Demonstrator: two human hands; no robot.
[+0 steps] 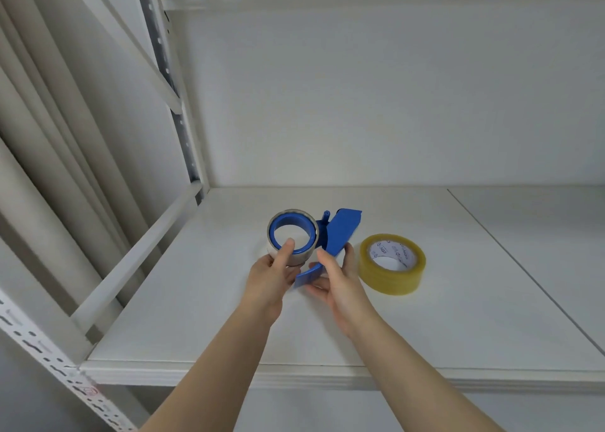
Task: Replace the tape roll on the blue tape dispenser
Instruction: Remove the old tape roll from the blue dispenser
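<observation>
The blue tape dispenser [340, 235] is held just above the white shelf [425, 317], near its middle. A thin, nearly used-up roll [294, 259] sits on the dispenser's blue hub. My left hand [273, 276] grips that old roll, thumb on its rim. My right hand [337, 281] holds the dispenser's blue handle from the right, fingers wrapped under it. A full yellowish tape roll [393, 263] lies flat on the shelf just right of my right hand, untouched.
A white back wall closes the shelf behind. A metal rack upright [183, 130] and a side rail [137, 254] bound the left side. A seam [510, 251] runs diagonally across the shelf board at the right. The shelf's front edge [327, 374] lies below my forearms.
</observation>
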